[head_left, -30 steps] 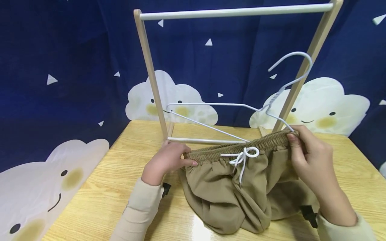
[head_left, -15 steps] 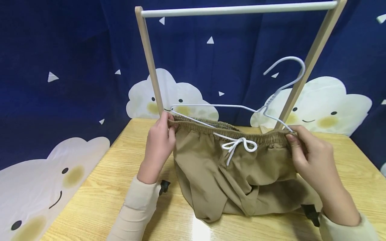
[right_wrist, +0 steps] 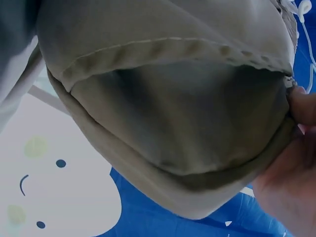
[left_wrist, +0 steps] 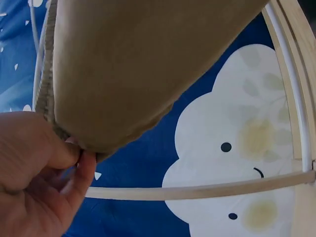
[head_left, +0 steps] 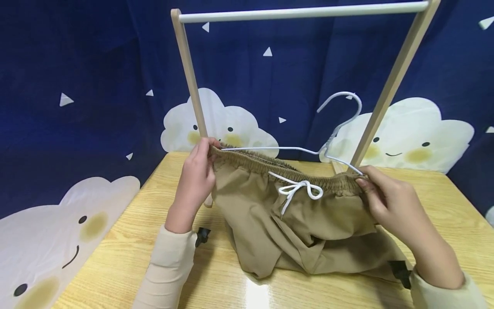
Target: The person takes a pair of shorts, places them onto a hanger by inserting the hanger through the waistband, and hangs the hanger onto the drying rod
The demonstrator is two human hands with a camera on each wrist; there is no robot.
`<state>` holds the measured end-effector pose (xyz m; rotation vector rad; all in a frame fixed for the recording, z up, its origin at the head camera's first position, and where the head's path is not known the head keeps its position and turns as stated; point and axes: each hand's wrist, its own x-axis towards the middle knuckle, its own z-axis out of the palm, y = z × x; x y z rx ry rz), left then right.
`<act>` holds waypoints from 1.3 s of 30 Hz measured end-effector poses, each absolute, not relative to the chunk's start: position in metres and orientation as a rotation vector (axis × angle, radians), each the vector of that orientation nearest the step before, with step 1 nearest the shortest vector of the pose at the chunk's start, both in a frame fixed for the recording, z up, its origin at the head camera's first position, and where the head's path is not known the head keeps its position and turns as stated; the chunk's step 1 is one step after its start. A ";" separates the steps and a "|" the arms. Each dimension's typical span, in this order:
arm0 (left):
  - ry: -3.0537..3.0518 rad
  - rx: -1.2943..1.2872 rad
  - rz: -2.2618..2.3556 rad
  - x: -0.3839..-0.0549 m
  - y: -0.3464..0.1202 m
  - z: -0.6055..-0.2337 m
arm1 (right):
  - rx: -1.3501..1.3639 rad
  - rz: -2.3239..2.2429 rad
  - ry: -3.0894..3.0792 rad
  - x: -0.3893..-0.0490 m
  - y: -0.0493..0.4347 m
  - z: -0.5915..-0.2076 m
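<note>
A pair of brown shorts [head_left: 266, 214] with an elastic waistband and a tied white drawstring [head_left: 297, 189] is held up over the table. My left hand [head_left: 194, 180] pinches the left end of the waistband. At the other end my right hand [head_left: 393, 201] grips the waistband between thumb and fingers, where an arm of the white wire hanger [head_left: 278, 148] meets it. The hanger's shoulders reach both waistband ends, its lower bar is hidden inside the shorts, and its hook stands up. In the right wrist view, a pocket-like opening gapes in the brown fabric [right_wrist: 197, 207].
Behind the shorts stands a small rack with wooden posts [head_left: 393, 86] and a white top rail [head_left: 301, 13]. The wooden table [head_left: 127, 257] extends to both sides. A dark blue cloth [head_left: 96, 51] with white clouds hangs at the back.
My left hand has raised its waistband end up and leftward, over the hanger's left tip. The hanger has shifted left and its hook has come down; my right hand moved slightly left.
</note>
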<state>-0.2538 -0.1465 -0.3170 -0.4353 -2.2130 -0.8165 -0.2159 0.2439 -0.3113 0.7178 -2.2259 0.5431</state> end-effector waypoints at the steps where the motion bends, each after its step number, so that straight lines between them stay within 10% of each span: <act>1: -2.228 -0.448 -0.794 -0.253 -0.147 -0.317 | 0.720 0.530 -2.233 -0.216 0.245 -0.312; 18: -2.191 -0.922 -0.848 -0.248 -0.133 -0.314 | 0.743 0.518 -2.230 -0.212 0.233 -0.313; 39: -2.125 -0.752 -0.661 -0.237 -0.137 -0.308 | 0.707 0.677 -2.201 -0.209 0.237 -0.308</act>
